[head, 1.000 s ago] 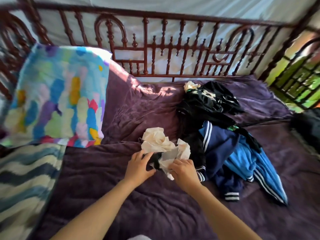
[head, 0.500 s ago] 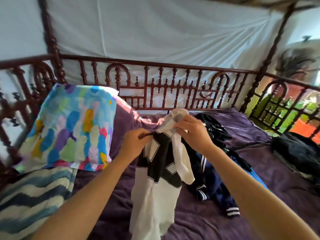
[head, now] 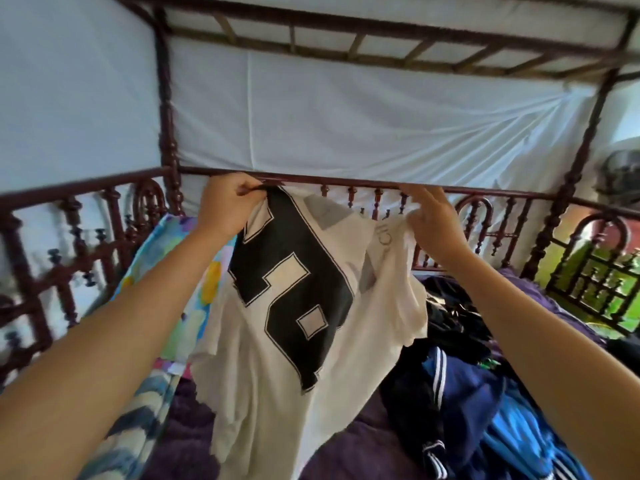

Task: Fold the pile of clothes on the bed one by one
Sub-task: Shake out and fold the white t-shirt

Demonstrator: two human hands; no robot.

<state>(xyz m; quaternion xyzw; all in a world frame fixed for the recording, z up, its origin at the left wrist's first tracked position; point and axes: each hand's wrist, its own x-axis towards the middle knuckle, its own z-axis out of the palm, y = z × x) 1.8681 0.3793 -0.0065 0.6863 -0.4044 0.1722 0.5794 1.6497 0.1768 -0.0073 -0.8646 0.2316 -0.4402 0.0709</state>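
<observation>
Closest to you, both bare forearms reach up and away from the lower corners of the view. Beneath them lies the purple bedspread (head: 346, 452), with a blue-and-cream wavy-patterned cloth (head: 138, 427) at your lower left.

On your right, the pile of clothes (head: 446, 327) sits heaped on the bedspread. A navy garment with white stripes (head: 474, 382) is at the front, a bright blue garment (head: 512, 434) lies beside it, and dark items are behind.

Between your arms hangs the white shirt (head: 263, 393), lifted clear of the bed and spread out in the air. Its large black block print faces you, and its lower part drapes down towards the bedspread.

Your left hand (head: 225, 206) has its fingers curled, pinching the shirt's top edge right where the black print begins. Your right hand (head: 433, 223) grips the other upper corner, its fingers bent over bunched white fabric. The two hands are well apart, at about the same height.

Behind the shirt on your left, a multicoloured pillow (head: 204, 296) leans against the bed's side. Past your hands runs the dark red turned-wood rail (head: 485, 194), and behind it hangs a white sheet (head: 346, 126). Overhead, the canopy frame (head: 381, 32) crosses the top of the view.
</observation>
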